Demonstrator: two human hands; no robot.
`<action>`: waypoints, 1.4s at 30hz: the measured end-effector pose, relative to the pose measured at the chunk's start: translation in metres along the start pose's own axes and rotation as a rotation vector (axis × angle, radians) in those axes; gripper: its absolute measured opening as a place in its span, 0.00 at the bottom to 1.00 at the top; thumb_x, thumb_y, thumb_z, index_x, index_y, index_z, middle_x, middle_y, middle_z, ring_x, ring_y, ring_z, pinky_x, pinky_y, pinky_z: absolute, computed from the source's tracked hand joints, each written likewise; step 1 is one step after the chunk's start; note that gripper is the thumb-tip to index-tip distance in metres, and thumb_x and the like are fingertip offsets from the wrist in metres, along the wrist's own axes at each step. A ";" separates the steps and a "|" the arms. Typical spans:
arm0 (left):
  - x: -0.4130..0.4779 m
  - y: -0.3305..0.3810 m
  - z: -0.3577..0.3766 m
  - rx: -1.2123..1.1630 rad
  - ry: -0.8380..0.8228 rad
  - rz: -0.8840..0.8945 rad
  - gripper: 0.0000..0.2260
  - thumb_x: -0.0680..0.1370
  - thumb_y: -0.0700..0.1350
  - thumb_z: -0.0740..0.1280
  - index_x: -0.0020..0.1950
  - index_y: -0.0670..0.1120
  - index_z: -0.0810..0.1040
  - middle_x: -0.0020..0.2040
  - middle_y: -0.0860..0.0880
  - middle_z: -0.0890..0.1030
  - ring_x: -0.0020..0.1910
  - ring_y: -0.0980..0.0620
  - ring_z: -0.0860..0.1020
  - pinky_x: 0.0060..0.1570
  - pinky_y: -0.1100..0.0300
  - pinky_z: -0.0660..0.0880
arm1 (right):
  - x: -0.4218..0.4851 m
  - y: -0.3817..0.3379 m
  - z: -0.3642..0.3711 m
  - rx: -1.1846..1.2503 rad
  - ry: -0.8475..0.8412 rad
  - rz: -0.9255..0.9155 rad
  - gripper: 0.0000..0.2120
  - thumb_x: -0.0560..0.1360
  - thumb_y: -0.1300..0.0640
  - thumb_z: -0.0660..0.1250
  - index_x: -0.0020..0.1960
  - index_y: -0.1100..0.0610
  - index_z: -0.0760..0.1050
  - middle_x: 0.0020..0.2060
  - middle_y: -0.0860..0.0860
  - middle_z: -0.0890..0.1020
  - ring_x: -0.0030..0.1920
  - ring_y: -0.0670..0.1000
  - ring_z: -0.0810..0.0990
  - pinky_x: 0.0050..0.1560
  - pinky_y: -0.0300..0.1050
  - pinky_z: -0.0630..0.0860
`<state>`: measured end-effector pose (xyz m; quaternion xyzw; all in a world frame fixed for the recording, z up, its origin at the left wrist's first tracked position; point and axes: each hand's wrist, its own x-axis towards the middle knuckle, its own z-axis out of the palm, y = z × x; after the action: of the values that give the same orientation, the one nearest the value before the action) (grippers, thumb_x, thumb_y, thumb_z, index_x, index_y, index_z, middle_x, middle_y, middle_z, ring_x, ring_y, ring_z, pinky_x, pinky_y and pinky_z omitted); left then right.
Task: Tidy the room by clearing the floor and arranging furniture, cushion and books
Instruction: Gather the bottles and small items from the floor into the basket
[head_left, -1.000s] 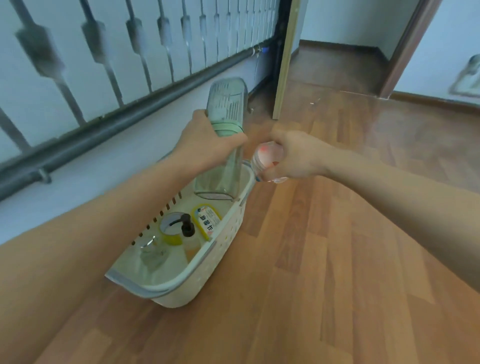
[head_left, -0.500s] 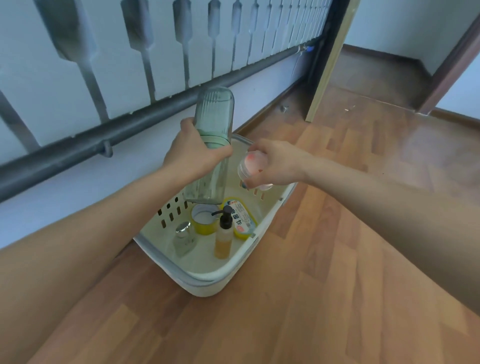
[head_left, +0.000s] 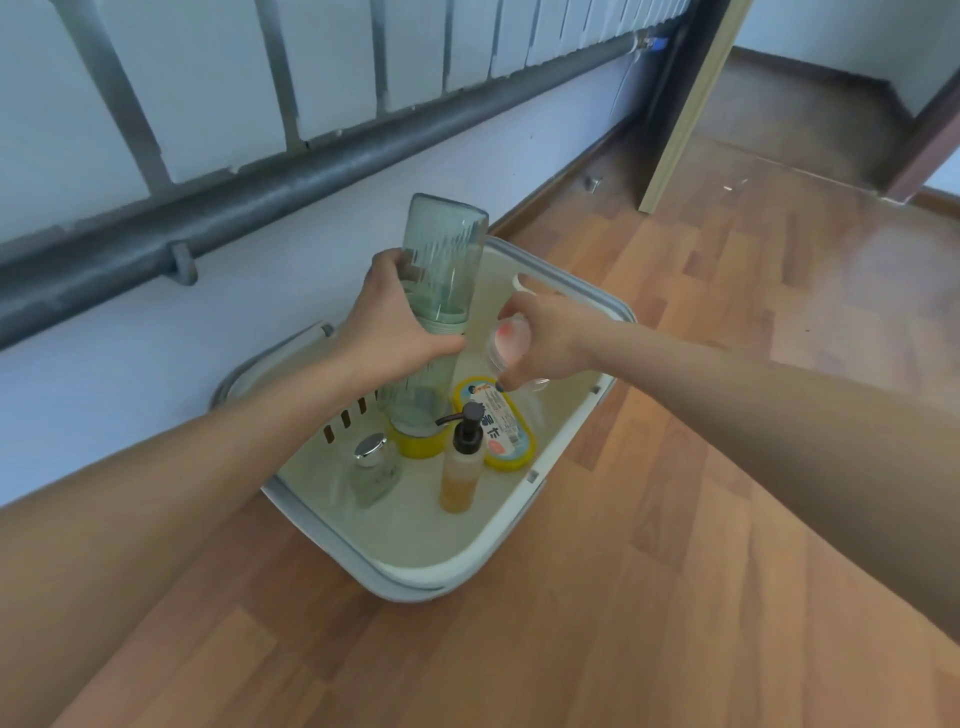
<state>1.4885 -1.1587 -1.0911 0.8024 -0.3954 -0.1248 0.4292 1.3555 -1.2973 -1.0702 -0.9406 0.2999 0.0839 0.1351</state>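
Left hand (head_left: 395, 322): fingers wrapped round green bottle (head_left: 447, 260), base low in basket (head_left: 426, 584) | right hand (head_left: 556, 338): fingers pinch jar (head_left: 511, 345) above basket, on floor (head_left: 675, 571) | I set both upright in bare spots, clear of pump bottle (head_left: 460, 467), before letting go.

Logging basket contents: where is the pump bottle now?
In the head view, the pump bottle stands upright inside the basket, between the silver-capped jar on its left and the yellow pack on its right.
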 end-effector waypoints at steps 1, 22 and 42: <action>0.001 -0.003 0.002 0.012 -0.006 0.009 0.45 0.61 0.51 0.79 0.71 0.47 0.59 0.62 0.52 0.70 0.57 0.55 0.73 0.55 0.60 0.72 | 0.005 0.001 0.004 -0.006 -0.013 0.009 0.44 0.61 0.42 0.80 0.71 0.51 0.65 0.62 0.52 0.75 0.58 0.55 0.77 0.54 0.49 0.77; 0.006 -0.044 0.028 0.078 -0.098 -0.045 0.43 0.58 0.47 0.83 0.64 0.46 0.59 0.59 0.50 0.69 0.57 0.52 0.71 0.54 0.59 0.72 | 0.063 0.005 0.067 -0.201 -0.272 0.068 0.50 0.58 0.44 0.83 0.71 0.56 0.60 0.65 0.56 0.70 0.60 0.61 0.74 0.59 0.54 0.76; 0.005 -0.049 0.035 0.106 -0.233 -0.148 0.43 0.56 0.45 0.84 0.62 0.47 0.61 0.55 0.51 0.73 0.54 0.51 0.74 0.53 0.55 0.75 | 0.066 -0.006 0.086 -0.471 -0.399 0.053 0.55 0.58 0.40 0.81 0.74 0.54 0.54 0.63 0.57 0.68 0.58 0.61 0.76 0.56 0.57 0.78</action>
<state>1.4987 -1.1675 -1.1502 0.8309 -0.3884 -0.2272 0.3273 1.4059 -1.3023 -1.1669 -0.9029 0.2643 0.3375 -0.0326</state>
